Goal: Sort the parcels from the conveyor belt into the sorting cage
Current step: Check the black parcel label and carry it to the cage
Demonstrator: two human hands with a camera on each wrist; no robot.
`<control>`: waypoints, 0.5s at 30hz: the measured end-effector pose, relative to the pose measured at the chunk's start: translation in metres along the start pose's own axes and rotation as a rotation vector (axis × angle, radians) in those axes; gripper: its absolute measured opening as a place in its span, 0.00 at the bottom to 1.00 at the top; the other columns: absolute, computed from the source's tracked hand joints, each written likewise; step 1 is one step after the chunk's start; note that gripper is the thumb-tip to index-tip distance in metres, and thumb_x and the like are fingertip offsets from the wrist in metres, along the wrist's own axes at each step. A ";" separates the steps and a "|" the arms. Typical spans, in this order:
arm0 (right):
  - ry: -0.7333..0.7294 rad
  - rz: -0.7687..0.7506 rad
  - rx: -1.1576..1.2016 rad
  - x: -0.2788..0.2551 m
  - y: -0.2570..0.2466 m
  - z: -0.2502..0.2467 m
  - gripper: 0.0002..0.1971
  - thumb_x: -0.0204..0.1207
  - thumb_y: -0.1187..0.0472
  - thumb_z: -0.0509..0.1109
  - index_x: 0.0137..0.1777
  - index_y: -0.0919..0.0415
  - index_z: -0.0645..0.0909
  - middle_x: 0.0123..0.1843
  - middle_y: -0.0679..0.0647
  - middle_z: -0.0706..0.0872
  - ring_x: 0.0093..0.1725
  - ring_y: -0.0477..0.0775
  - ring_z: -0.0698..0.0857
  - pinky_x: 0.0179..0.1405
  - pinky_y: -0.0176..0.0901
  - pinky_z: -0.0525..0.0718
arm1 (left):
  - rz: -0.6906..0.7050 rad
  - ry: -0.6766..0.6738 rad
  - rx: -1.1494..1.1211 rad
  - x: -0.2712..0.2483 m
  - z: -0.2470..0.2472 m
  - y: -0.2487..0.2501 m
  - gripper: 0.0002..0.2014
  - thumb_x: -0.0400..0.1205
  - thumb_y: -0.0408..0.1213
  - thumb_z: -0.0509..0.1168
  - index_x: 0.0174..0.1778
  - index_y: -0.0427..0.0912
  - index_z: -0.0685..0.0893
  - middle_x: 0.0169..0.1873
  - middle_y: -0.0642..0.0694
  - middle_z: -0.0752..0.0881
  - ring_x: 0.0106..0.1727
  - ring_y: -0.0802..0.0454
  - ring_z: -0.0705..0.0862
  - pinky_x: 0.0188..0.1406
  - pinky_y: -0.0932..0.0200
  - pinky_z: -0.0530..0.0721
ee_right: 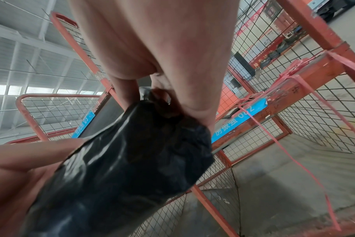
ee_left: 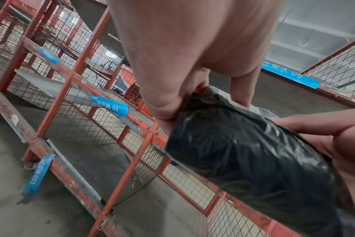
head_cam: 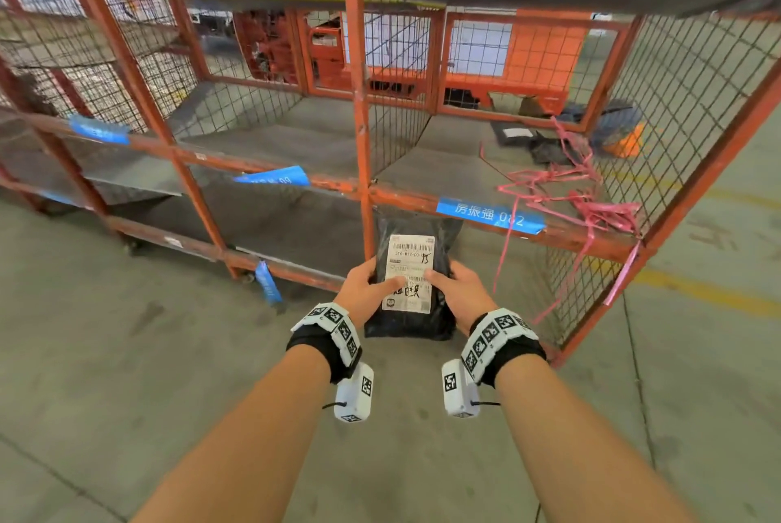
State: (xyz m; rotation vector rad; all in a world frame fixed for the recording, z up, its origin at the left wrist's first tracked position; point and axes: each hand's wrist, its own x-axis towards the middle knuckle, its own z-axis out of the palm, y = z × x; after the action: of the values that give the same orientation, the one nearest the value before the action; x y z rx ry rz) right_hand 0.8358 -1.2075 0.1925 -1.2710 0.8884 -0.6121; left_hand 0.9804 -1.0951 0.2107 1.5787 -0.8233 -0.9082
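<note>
Head view alone shows white label (head_cam: pixel 408 273) on black parcel (head_cam: pixel 412 281); left hand (head_cam: pixel 365 288), right hand (head_cam: pixel 458 290) both hold it; orange cage post (head_cam: pixel 359 100) ahead, pink strapping (head_cam: pixel 579 193) right.

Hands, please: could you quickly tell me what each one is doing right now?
Left hand: grips the black parcel by its left edge.
Right hand: grips the same parcel by its right edge.

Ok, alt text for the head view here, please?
Both hands, left hand and right hand, hold a black plastic parcel with a white shipping label, in front of an orange wire-mesh sorting cage with blue name tags.
</note>
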 end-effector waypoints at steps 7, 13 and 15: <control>0.012 0.037 0.070 0.052 -0.008 0.065 0.13 0.84 0.67 0.73 0.67 0.59 0.88 0.61 0.61 0.95 0.62 0.64 0.94 0.70 0.69 0.88 | 0.020 -0.021 0.050 0.045 -0.072 0.003 0.12 0.81 0.35 0.74 0.59 0.51 0.87 0.55 0.50 0.94 0.56 0.53 0.93 0.62 0.49 0.90; -0.006 0.043 0.066 0.083 -0.021 0.122 0.14 0.83 0.65 0.73 0.68 0.59 0.88 0.61 0.60 0.95 0.61 0.65 0.94 0.69 0.70 0.88 | 0.012 0.018 -0.002 0.072 -0.131 0.004 0.11 0.85 0.32 0.69 0.63 0.45 0.86 0.58 0.44 0.93 0.54 0.51 0.93 0.54 0.57 0.90; -0.016 0.023 0.030 0.091 -0.029 0.142 0.14 0.84 0.66 0.73 0.67 0.61 0.88 0.62 0.59 0.95 0.60 0.62 0.95 0.69 0.66 0.89 | -0.011 0.055 -0.039 0.082 -0.151 0.002 0.11 0.88 0.31 0.64 0.64 0.45 0.85 0.59 0.41 0.91 0.51 0.49 0.92 0.51 0.58 0.91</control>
State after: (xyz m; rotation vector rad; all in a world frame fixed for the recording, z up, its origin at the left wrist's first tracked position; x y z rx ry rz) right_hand 1.0064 -1.2105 0.2077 -1.2357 0.8771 -0.5941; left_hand 1.1523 -1.0989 0.2205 1.5685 -0.7552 -0.8798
